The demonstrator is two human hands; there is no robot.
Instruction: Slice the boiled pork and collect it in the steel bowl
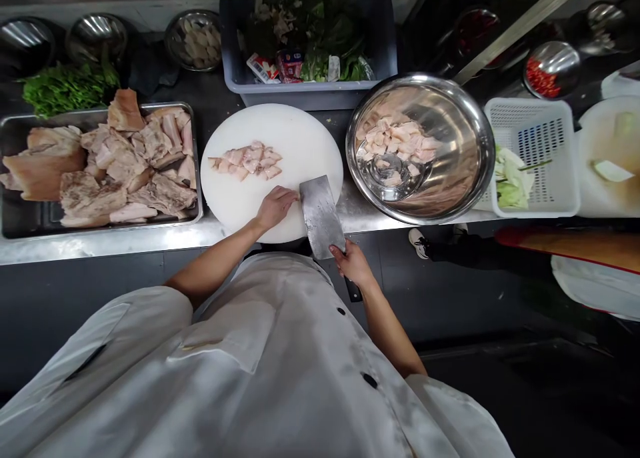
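My right hand is closed round the handle of a wide cleaver, whose blade lies over the lower right edge of the round white cutting board. Beside the blade's left edge is my left hand, its fingers pressed together; whether they touch or hold anything is too small to tell. Sliced meat lies in a pile on the board, above my left hand. To the right, a large steel bowl contains more meat slices. At the left, large meat pieces fill a metal tray.
Behind the board stands a grey bin with greens and packets. Small steel bowls and green herbs are at the back left. A white basket stands right of the large bowl. Another person's shoe shows below the counter.
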